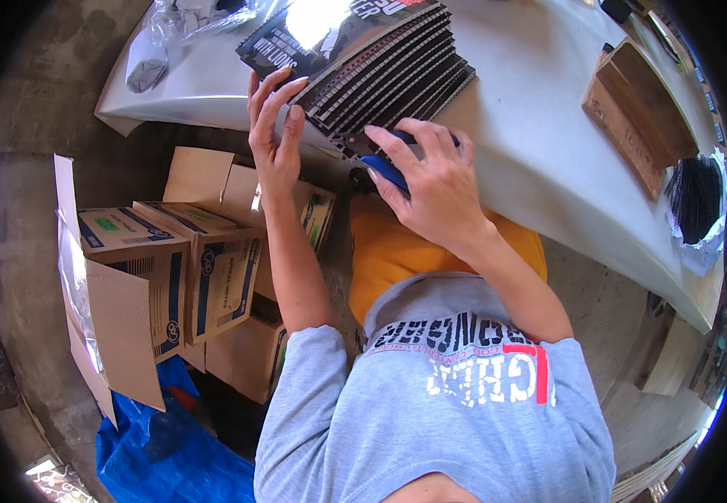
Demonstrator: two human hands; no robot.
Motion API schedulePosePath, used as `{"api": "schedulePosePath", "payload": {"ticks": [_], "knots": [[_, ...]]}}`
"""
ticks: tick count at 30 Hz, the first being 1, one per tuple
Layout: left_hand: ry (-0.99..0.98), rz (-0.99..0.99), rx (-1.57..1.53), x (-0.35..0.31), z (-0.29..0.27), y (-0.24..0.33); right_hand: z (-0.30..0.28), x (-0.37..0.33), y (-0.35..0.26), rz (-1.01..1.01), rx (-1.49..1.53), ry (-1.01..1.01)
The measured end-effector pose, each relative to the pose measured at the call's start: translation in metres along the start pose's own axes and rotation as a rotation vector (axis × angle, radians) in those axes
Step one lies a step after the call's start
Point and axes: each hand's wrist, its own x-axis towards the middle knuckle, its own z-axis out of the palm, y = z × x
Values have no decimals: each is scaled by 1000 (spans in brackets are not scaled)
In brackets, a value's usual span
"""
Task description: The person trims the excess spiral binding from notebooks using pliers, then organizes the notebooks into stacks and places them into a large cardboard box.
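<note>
A fanned stack of spiral-bound notebooks (380, 80) with dark covers lies at the near edge of the white-topped table (531, 126). Their wire-bound edges face me. In my right hand (443, 189) is a pair of cutting pliers (387, 171) with blue handles, its dark jaws at the near corner of the stack, by the binding ends. Which wire the jaws meet, if any, is too small to tell. My left hand (276, 142) is raised at the stack's left corner, fingers spread and holding nothing. Its fingertips are close to the covers; contact is unclear.
Open cardboard boxes (221, 277) stand below the table on the left, beside a blue tarp (166, 453). On the table's right are a wooden tray (632, 117) and a bag of black binding coils (695, 201). Clear plastic wrapping (147, 60) lies at the table's left.
</note>
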Motion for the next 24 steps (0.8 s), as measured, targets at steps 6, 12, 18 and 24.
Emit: {"api": "schedulePosePath", "payload": {"ticks": [6,12,18,24], "knots": [[-12,-5,5,0,-2,-2,5,1,0,2,13,-65],[4,-34,-6,-4,-2,-3,-12,16,3,896,1342,-698],[-1,-24,-36,-1,-1,-4,-2,-7,5,45,5,-31],[-4,-4,-38,-1,-3,-5,3,-4,1,16,-44,-88]]}}
